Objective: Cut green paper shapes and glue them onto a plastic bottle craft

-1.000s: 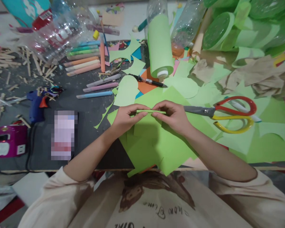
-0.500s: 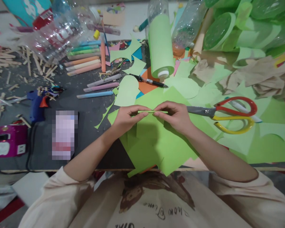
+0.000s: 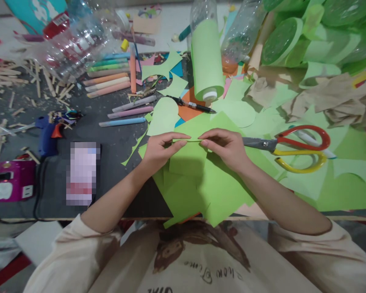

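Note:
My left hand (image 3: 160, 149) and my right hand (image 3: 225, 147) meet at the middle of the table, both pinching the top folded edge of a green paper piece (image 3: 187, 158). The fingertips of each hand press on the fold from either side. The paper hangs down toward me from the pinch, over a pile of larger green sheets (image 3: 219, 191). Red and yellow scissors (image 3: 293, 147) lie just right of my right hand, blades pointing at it.
A green-wrapped plastic bottle (image 3: 205, 61) lies behind the hands, with a black pen (image 3: 190, 104) and coloured markers (image 3: 110, 77) nearby. A blue glue gun (image 3: 47, 132), a pink power strip (image 3: 10, 186) and wooden sticks (image 3: 18, 81) sit left. Green-covered bottles (image 3: 308, 32) pile up right.
The narrow folded strip between my fingers has opened downward into a wider flap of green paper. Both hands have stayed in nearly the same place.

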`<state>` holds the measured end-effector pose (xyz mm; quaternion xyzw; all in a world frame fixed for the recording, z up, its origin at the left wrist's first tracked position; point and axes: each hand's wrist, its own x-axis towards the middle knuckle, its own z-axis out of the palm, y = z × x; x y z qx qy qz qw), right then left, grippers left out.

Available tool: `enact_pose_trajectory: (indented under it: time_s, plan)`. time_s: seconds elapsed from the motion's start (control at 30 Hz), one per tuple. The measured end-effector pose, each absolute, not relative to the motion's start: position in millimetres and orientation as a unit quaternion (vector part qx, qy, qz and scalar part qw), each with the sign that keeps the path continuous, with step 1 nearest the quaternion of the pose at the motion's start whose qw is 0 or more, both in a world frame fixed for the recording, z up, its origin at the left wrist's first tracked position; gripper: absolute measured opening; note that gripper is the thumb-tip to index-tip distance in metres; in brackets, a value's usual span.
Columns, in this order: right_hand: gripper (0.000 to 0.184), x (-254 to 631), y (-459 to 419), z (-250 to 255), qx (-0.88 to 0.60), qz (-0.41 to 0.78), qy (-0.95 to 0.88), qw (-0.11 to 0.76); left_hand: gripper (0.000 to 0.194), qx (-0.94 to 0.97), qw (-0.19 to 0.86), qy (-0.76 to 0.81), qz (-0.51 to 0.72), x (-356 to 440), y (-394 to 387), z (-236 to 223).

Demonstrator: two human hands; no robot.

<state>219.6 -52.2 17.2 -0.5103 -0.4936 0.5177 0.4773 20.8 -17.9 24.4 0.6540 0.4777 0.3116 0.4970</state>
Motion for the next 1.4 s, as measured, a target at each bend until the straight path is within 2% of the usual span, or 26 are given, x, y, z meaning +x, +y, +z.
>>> enact_pose_trajectory:
  time_s: [0.4,0.87,1.17,1.4]
  plan:
    - [0.022,218.9,-51.5,15.1,-0.511,0.488,-0.502,0.499,0.032,0.640,0.515,0.478,0.311,20.6,-17.0,22.9]
    - [0.032,220.1,-51.8,13.1,-0.526,0.459,-0.511,0.502,0.049,0.621,0.528,0.477,0.330,19.7,-13.7,22.4]
    - [0.015,218.4,-54.3,16.0,-0.513,0.462,-0.531,0.491,0.027,0.648,0.523,0.472,0.289,20.8,-16.3,23.8]
    - [0.021,216.9,-54.8,16.3,-0.493,0.478,-0.553,0.471,0.019,0.672,0.506,0.454,0.292,22.6,-17.6,22.5]
